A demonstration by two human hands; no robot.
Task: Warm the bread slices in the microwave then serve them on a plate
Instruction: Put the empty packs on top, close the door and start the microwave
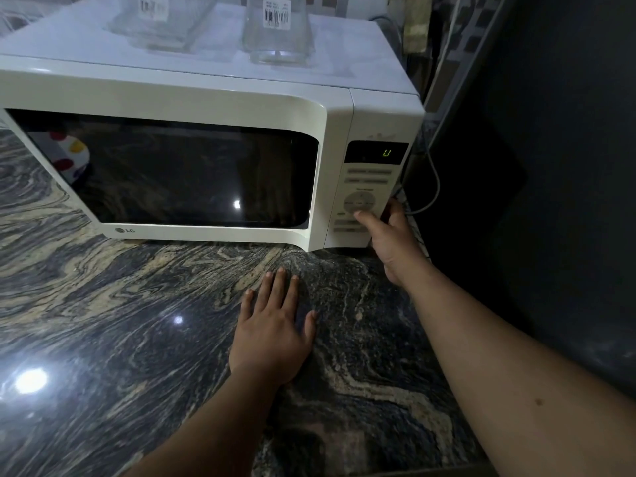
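Marbled counter (pixel 137 321): white microwave (pixel 213 98) (door shut, display lit)

Two clear glass containers (pixel 278 32) with barcode labels stand far back. A swirled dark marble counter (pixel 120 321) spreads near, and a grey cable (pixel 434 180) hangs right.

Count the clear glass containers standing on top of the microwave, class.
2. One glass container stands toward the top's left, the other nearer its right; both are cut off by the frame edge, so more may be hidden.
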